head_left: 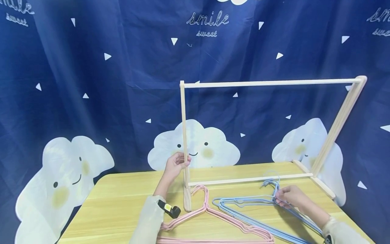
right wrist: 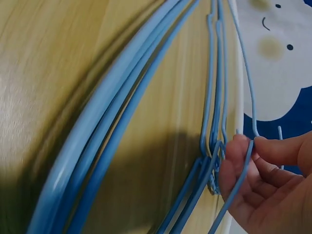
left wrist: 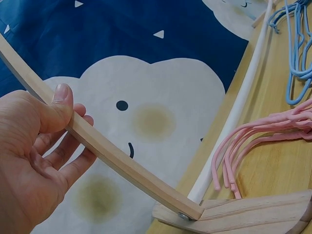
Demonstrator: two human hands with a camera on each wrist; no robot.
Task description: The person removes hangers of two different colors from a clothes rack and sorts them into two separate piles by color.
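Note:
A wooden garment rack point(head_left: 268, 83) stands on the table, its left upright point(left wrist: 122, 165) between the thumb and fingers of my left hand point(head_left: 176, 165). My right hand point(head_left: 290, 196) pinches the top blue clothes hanger point(right wrist: 242, 175) close below its hook, thumb against fingertips. That hanger is raised a little off the other blue hangers point(right wrist: 122, 97), which lie stacked on the tabletop. Nearer the left upright lies a bunch of pink hangers point(head_left: 223, 218), hooks pointing toward the rack's foot.
The wooden table point(head_left: 112, 203) has its back edge against a navy curtain point(head_left: 146, 67) printed with clouds. A low crossbar point(head_left: 237, 181) joins the rack's two feet behind the hangers. The right upright point(head_left: 338, 125) slants up near the table's right side.

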